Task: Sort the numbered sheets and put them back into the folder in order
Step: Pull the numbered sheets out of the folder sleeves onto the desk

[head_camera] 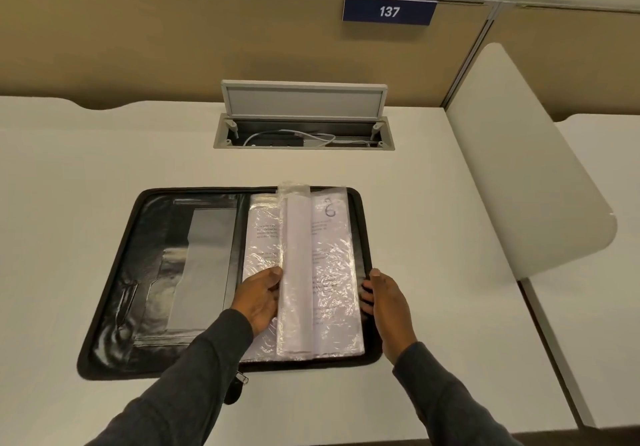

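On white desk (104, 168), open folder (114, 272), tan partition (173, 40)

Head camera looks steeply down, close over the desk (104, 203).

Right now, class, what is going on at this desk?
A person is leafing through a black folder that lies open on the desk. The left hand holds one plastic sleeve stood up on edge. The right hand touches the right edge of the stack in the folder's right half. The sheet showing on top of the stack bears a handwritten number, a 6 or an 8.
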A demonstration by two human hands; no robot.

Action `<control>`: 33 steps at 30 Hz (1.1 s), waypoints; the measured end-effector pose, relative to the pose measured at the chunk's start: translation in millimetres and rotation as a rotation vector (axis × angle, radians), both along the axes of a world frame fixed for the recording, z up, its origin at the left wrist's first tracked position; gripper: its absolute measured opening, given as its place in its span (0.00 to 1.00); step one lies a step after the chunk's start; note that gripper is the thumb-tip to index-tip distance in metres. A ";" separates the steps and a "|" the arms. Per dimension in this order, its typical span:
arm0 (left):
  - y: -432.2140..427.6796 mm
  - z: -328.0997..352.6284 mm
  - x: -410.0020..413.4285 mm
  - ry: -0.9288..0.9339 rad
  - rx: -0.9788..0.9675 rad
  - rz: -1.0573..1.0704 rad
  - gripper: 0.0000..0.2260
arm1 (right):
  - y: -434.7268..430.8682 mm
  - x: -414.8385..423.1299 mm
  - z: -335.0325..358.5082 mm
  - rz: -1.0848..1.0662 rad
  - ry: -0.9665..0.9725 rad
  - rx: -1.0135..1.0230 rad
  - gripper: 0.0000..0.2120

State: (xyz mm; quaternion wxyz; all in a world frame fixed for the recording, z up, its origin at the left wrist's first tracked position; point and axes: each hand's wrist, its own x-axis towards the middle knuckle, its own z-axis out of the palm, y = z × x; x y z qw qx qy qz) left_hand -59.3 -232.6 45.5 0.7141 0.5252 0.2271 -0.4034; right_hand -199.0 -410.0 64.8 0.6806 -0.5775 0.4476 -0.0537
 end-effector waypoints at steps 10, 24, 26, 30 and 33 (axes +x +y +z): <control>-6.0 1.0 -1.4 0.003 0.001 0.007 0.07 | -6.9 5.2 -2.5 -0.025 -0.022 -0.015 0.09; -34.3 13.9 -4.8 -0.067 -0.012 -0.181 0.07 | -12.3 46.2 6.1 0.100 -0.073 -0.351 0.18; -40.4 15.0 -6.1 -0.122 0.011 -0.253 0.06 | -14.9 57.5 5.5 0.122 -0.069 -0.375 0.16; -55.9 18.9 -7.1 -0.262 0.114 -0.375 0.08 | -22.2 77.9 4.9 0.182 -0.056 -0.265 0.18; -67.7 25.2 -1.8 -0.371 0.183 -0.519 0.07 | -28.5 88.6 0.3 0.223 -0.053 -0.249 0.18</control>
